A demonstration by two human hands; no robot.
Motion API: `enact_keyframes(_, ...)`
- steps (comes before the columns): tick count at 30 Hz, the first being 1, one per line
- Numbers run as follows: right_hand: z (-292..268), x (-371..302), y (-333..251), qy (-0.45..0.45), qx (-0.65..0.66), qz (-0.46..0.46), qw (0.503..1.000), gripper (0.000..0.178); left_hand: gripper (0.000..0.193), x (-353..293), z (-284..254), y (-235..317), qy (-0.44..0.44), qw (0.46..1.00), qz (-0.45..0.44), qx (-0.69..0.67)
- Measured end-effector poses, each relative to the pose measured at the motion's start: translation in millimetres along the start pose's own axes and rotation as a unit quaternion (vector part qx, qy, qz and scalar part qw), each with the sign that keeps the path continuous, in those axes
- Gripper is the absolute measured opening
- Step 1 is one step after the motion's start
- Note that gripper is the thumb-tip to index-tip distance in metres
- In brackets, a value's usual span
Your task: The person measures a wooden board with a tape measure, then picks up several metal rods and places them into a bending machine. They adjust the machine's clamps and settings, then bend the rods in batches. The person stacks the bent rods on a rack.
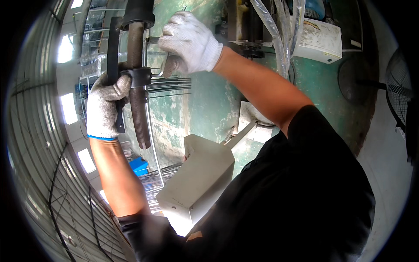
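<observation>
left hand (104,106) clamped on black lever (114,65) beside threaded shaft (136,83) | right hand (188,42) closed round bent steel rod (165,65) at shaft collar (139,77) | risk: glove likely snagging on threads, rod slipping from grip

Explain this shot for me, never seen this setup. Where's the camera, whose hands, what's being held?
The view comes from a wide fisheye camera worn on the person's head, so straight edges bend near the rim and the person's own arms reach up from the bottom edge. Both hands wear white knit gloves. The left hand grips a black bar beside a dark threaded rod on a worn green machine. The right hand is closed on a thin bent metal wire next to that rod. More straight wires stick out sideways from the same spot. Lower down sit a grey metal box and a bundle of shiny rods. Clear hoses hang at the top, and a fan stands at the right.
</observation>
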State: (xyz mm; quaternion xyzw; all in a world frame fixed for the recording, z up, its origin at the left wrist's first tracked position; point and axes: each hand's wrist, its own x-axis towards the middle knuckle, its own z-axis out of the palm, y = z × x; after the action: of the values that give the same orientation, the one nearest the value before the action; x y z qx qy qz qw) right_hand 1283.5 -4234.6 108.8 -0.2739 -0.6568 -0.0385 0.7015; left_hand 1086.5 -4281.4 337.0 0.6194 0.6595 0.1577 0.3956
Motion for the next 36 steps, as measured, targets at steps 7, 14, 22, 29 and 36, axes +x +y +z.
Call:
enact_keyframes(7, 6, -5, -6, 0.001, -0.04, 0.025, 0.999, 0.06, 0.047, -6, 19, 15, 0.0, 0.998, -0.017, -0.053)
enact_keyframes(14, 11, -11, -15, 0.045, -0.033, 0.056, 0.997, 0.054, 0.045, -2, 3, 6, 0.02, 1.0, -0.009, -0.004)
enact_keyframes(22, 19, -28, -24, 0.077, -0.001, 0.094, 0.993, 0.051, 0.049, -4, 10, 4, 0.021, 0.999, 0.004, -0.025)
enact_keyframes(29, -1, -18, -32, 0.004, 0.094, 0.025, 0.995, 0.015, 0.067, -6, 9, 16, -0.03, 0.999, 0.018, 0.0)
enact_keyframes(36, 11, 10, 17, 0.061, 0.125, 0.076, 0.987, 0.013, 0.06, -3, 3, 3, 0.004, 1.0, 0.003, 0.021)
